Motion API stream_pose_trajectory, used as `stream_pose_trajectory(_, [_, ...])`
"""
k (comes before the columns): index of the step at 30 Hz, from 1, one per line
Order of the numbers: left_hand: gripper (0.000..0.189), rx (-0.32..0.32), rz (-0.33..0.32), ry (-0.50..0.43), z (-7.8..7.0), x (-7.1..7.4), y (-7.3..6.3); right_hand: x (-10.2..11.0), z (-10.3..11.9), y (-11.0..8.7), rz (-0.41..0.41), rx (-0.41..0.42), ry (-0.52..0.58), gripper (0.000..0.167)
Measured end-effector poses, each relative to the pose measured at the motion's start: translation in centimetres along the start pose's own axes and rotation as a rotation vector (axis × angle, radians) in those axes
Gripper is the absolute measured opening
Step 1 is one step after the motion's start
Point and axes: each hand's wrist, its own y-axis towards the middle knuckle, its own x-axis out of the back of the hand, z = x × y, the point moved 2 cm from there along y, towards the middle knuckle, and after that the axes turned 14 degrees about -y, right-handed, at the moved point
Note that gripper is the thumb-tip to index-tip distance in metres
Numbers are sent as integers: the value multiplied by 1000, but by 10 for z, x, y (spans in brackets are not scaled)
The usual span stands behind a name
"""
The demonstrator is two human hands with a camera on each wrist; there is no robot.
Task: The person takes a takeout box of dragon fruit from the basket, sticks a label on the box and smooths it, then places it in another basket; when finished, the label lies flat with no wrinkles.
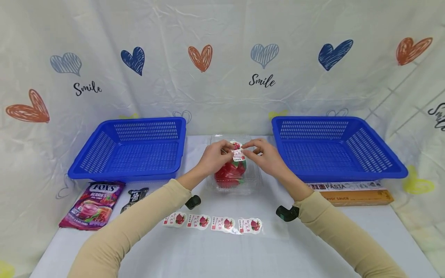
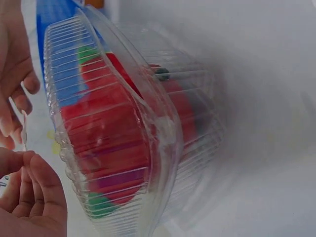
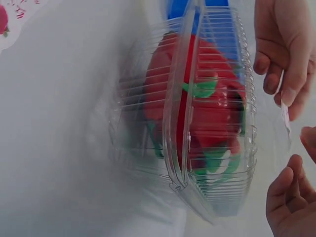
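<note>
Over a clear plastic clamshell box [image 1: 255, 184], my left hand [image 1: 218, 155] pinches a white sticker [image 1: 238, 155] with a dragon fruit print between thumb and finger. In the left wrist view the sticker stands edge-on from the left hand's fingertips [image 2: 29, 157]. My right hand [image 1: 265, 155] is at the sticker's other edge; the right wrist view shows its thumb and finger [image 3: 295, 163] parted around that end. Inside the closed box lies a red dragon fruit [image 1: 227, 173] with green tips. Both hands are above the lid.
A strip of stickers [image 1: 224, 224] lies in front of the box. Blue baskets stand left [image 1: 126, 177] and right [image 1: 347, 177]. A candy bag [image 1: 94, 204] and a dark packet [image 1: 133, 197] lie at left, a pasta box [image 1: 361, 197] at right. A heart-print curtain [image 1: 222, 92] hangs behind.
</note>
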Motion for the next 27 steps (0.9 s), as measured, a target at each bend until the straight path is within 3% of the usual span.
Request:
stream_pose_trajectory(7, [22,10,56,23,6,6,2,-7,-5,7,82,-4,64,25])
stream_pose_trajectory(13, [23,10,94,32,8,13,4,-11,-10,10,157,-67,137,27])
stream_pose_trajectory(18, [22,14,117,56,9,14,6,-13,-8,11,162,-75,192,25])
stream_pose_trajectory(27, [19,8,133,208,11,10,11,-18,-4,17,84,-17,-16,18])
